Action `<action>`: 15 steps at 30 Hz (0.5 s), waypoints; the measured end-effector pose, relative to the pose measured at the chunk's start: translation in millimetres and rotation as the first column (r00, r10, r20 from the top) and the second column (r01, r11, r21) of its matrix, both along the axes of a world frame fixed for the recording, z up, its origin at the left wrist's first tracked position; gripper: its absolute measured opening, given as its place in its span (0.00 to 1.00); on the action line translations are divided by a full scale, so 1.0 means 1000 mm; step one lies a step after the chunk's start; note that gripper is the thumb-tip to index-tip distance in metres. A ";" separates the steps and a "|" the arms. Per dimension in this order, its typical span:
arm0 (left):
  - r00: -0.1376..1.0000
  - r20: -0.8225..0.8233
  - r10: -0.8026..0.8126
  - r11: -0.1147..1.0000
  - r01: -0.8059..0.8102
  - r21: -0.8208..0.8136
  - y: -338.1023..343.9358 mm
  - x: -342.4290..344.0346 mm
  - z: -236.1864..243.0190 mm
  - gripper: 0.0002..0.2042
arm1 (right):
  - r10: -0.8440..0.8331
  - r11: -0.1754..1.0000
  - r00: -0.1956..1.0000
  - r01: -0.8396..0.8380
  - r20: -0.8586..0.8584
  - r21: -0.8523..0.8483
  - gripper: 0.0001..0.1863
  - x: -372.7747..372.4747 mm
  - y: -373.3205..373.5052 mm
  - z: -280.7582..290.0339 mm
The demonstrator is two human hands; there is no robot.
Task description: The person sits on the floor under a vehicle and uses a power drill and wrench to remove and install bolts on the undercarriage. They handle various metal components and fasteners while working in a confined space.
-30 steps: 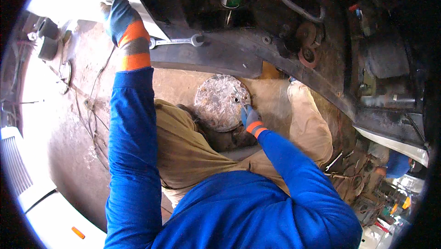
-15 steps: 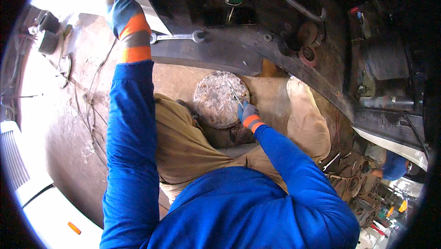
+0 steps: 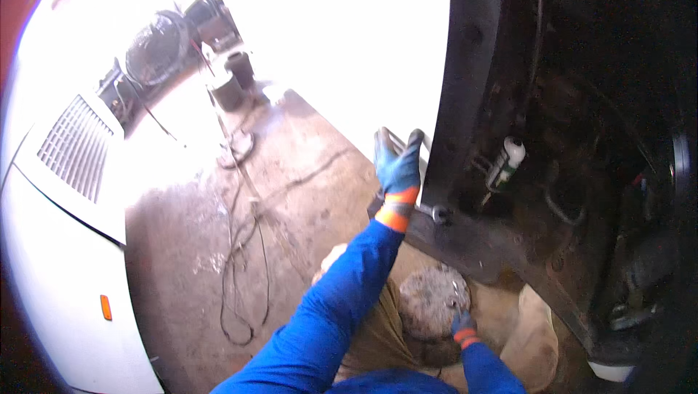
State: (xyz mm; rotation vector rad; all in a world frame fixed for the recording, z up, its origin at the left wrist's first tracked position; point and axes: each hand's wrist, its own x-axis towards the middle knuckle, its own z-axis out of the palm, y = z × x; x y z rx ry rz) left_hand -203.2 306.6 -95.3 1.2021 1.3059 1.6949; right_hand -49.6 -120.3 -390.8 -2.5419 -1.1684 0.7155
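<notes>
My left hand (image 3: pixel 398 165), in a blue-grey glove with an orange-banded cuff, reaches forward to the lower edge of a bright white panel (image 3: pixel 363 38). Its thumb and fingers are spread apart, with a thin edge showing between them. Lower down, my right hand (image 3: pixel 462 321) is closed round a slim silver tool (image 3: pixel 455 305) that looks like a spanner, small and blurred here. It is over a round, flaking, rust-marked disc (image 3: pixel 425 299) between my legs. Another spanner (image 3: pixel 439 214) lies on the dark beam (image 3: pixel 465 241), partly hidden behind my left cuff.
A white and green can (image 3: pixel 505 165) sits inside the dark bay at right. Cables (image 3: pixel 240 278) lie looped on the concrete floor (image 3: pixel 189 263). At left stands a white body panel with a vent grille (image 3: pixel 76 147). Dark cylinders (image 3: pixel 227 89) stand further back.
My view has swung left and up, bringing in more floor and white panel. My left hand stays at the panel's edge with its fingers spread wider. The right hand remains at the disc with its tool.
</notes>
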 end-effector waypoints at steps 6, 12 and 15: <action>0.996 -0.043 -0.079 0.993 0.083 0.082 0.032 -0.022 0.051 0.40 | 0.092 0.941 0.993 -0.065 -0.067 0.332 0.17 0.010 0.047 0.006; 0.955 0.202 -0.219 0.975 0.204 0.094 0.051 -0.021 0.064 0.43 | -0.004 0.991 1.000 0.003 0.001 0.135 0.18 -0.008 0.092 0.004; 0.975 0.136 -0.175 0.984 0.169 0.059 0.045 -0.025 0.060 0.39 | -0.017 0.997 0.997 0.010 0.079 0.081 0.17 -0.008 0.091 0.014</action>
